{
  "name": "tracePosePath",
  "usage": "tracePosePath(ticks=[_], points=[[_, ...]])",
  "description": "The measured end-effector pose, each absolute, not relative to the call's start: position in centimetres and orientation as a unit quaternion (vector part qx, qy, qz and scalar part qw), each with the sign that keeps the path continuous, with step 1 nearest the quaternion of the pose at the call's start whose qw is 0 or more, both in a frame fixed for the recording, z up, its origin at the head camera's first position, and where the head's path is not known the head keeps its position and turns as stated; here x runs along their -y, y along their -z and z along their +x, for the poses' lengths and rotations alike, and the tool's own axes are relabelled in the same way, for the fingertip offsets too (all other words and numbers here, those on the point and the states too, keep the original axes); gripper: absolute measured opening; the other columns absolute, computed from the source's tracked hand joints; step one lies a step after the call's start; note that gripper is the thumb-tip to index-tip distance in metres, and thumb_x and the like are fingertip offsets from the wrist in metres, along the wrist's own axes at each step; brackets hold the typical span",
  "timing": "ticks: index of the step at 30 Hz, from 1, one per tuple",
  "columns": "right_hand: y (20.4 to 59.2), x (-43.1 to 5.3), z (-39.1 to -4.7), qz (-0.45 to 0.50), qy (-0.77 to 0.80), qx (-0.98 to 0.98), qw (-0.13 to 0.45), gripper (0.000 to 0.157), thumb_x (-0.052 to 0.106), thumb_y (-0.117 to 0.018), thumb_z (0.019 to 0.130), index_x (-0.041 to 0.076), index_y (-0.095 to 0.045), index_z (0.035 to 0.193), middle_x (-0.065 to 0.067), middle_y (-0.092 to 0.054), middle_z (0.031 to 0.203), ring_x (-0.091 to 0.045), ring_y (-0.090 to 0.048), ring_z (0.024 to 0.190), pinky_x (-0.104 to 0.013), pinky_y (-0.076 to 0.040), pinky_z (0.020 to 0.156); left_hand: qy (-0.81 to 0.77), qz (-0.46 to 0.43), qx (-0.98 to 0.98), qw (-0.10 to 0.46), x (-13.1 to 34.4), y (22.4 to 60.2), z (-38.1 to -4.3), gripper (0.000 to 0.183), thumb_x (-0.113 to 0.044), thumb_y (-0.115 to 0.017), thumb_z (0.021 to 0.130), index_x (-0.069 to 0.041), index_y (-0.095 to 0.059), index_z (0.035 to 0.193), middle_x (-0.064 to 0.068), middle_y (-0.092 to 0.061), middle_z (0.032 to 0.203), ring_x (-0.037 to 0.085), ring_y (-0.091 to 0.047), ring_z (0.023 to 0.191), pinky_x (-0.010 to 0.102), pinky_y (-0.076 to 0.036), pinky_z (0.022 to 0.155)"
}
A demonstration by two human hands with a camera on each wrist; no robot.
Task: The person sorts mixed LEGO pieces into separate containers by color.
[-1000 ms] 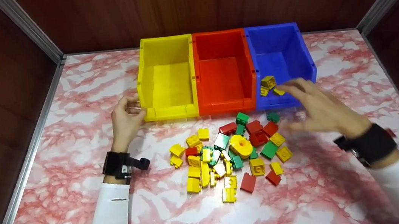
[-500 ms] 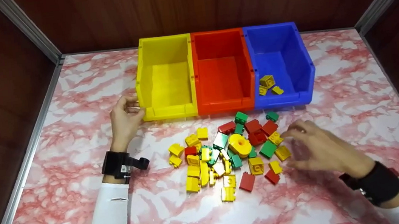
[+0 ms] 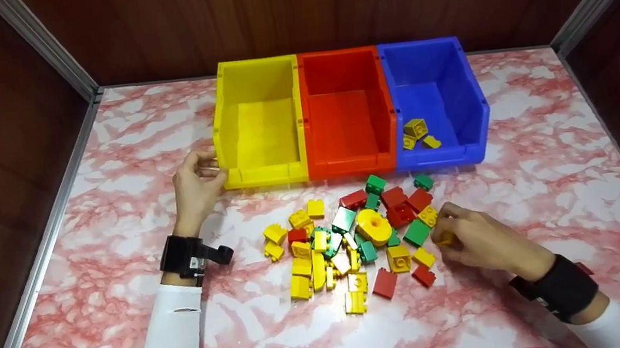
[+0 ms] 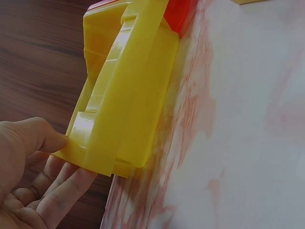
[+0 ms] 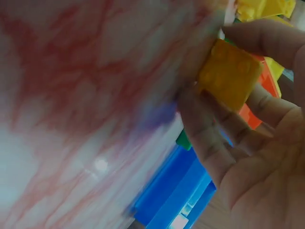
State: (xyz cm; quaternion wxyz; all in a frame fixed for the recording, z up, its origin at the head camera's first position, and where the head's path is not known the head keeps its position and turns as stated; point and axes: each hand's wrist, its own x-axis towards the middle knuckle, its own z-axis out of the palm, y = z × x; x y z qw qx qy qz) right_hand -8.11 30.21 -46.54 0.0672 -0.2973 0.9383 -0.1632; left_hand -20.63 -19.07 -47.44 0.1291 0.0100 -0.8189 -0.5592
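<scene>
My right hand [image 3: 480, 239] is at the right edge of the brick pile on the marbled tabletop. It pinches a yellow building brick [image 5: 230, 74] between thumb and fingers, the studded face showing in the right wrist view. My left hand [image 3: 193, 197] holds the front left corner of the yellow bin [image 3: 266, 174], thumb on the front lip and fingers against the side. Close to the right hand lie a yellow brick [image 3: 427, 216], a green brick [image 3: 417, 233] and another yellow brick [image 3: 424, 257].
A red bin [image 3: 353, 165] and a blue bin [image 3: 441, 155] stand in line beside the yellow one. Some yellow bricks [image 3: 415, 128] lie inside the blue bin. Red, green and yellow bricks spread in front, with a round yellow piece [image 3: 374, 227]. Brown wood panels [image 3: 289, 8] enclose the table.
My right hand has moved from over the blue bin down to the right side of the pile and has taken hold of a yellow brick there. The left hand stays at the yellow bin.
</scene>
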Motion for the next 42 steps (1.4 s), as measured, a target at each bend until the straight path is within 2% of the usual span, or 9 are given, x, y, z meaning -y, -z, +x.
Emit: tracePosePath(ticks=[3,8,13,19,25,31,36,42], points=[[46.4,-30.2,-8.1,-0.297,0.172,-0.936,0.08,0.016,0.005,-0.086,0.083,0.012,-0.078,0.095,-0.002,-0.066,0.1,-0.006,-0.061,0.077,-0.022,-0.059,0.068,0.559,0.009,0.819,0.13,19.1,47.4,-20.7,0.03,0.005,-0.07,0.089,0.006,-0.068,0.119,0.027,-0.072,0.107,0.006,-0.066,0.082,0.011,-0.057,0.077],[45.8,-30.3,-8.2,-0.29,0.174,-0.937,0.091,0.013,0.008,-0.087,0.083,0.013,-0.08,0.093,-0.002,-0.07,0.101,-0.009,-0.066,0.081,-0.024,-0.061,0.07,0.554,0.014,0.822,0.129,19.1,47.4,-20.6,0.031,0.005,-0.071,0.088,0.006,-0.068,0.118,0.026,-0.073,0.107,0.006,-0.066,0.082,0.01,-0.057,0.076],[44.4,-30.5,-8.7,-0.294,0.182,-0.935,0.081,0.015,0.005,-0.087,0.083,0.013,-0.082,0.094,-0.001,-0.071,0.097,-0.009,-0.067,0.082,-0.024,-0.062,0.07,0.545,0.01,0.827,0.136,19.2,47.5,-20.5,0.031,0.005,-0.071,0.088,0.005,-0.069,0.119,0.024,-0.074,0.107,0.007,-0.067,0.081,0.01,-0.056,0.075],[41.3,-30.5,-10.9,-0.314,0.19,-0.93,0.014,0.02,-0.004,-0.088,0.077,0.007,-0.082,0.092,-0.006,-0.073,0.094,-0.014,-0.069,0.081,-0.026,-0.063,0.067,0.543,0.011,0.828,0.138,19.2,47.5,-20.6,0.032,0.005,-0.072,0.088,0.005,-0.069,0.119,0.025,-0.075,0.107,0.005,-0.066,0.08,0.009,-0.056,0.075],[38.0,-30.4,-14.2,-0.299,0.192,-0.934,-0.026,0.02,-0.007,-0.086,0.077,0.005,-0.082,0.093,-0.013,-0.075,0.1,-0.027,-0.073,0.089,-0.039,-0.066,0.072,0.556,0.011,0.82,0.132,19.1,47.5,-20.6,0.031,0.004,-0.073,0.089,0.005,-0.068,0.119,0.026,-0.073,0.106,0.004,-0.065,0.079,0.011,-0.057,0.075],[36.8,-30.0,-18.2,-0.314,0.192,-0.928,-0.062,0.016,-0.007,-0.084,0.078,0.002,-0.082,0.091,-0.016,-0.076,0.096,-0.031,-0.072,0.09,-0.049,-0.065,0.074,0.561,0.014,0.818,0.128,19.1,47.5,-20.6,0.03,0.004,-0.073,0.089,0.004,-0.068,0.119,0.026,-0.072,0.106,0.004,-0.066,0.079,0.012,-0.057,0.075],[37.5,-29.7,-21.6,-0.293,0.189,-0.936,-0.049,0.011,-0.004,-0.083,0.08,0.0,-0.082,0.091,-0.016,-0.078,0.094,-0.031,-0.072,0.093,-0.051,-0.063,0.079,0.564,0.01,0.816,0.127,19.0,47.5,-20.6,0.03,0.003,-0.073,0.09,0.004,-0.068,0.119,0.026,-0.072,0.107,0.006,-0.066,0.081,0.012,-0.057,0.076],[39.3,-29.7,-24.7,-0.223,0.193,-0.955,0.017,0.017,0.0,-0.082,0.082,-0.002,-0.083,0.099,-0.021,-0.08,0.102,-0.039,-0.074,0.1,-0.056,-0.062,0.085,0.558,0.011,0.82,0.128,19.0,47.5,-20.5,0.03,0.003,-0.073,0.09,0.004,-0.068,0.12,0.025,-0.072,0.106,0.007,-0.065,0.08,0.011,-0.056,0.075]])
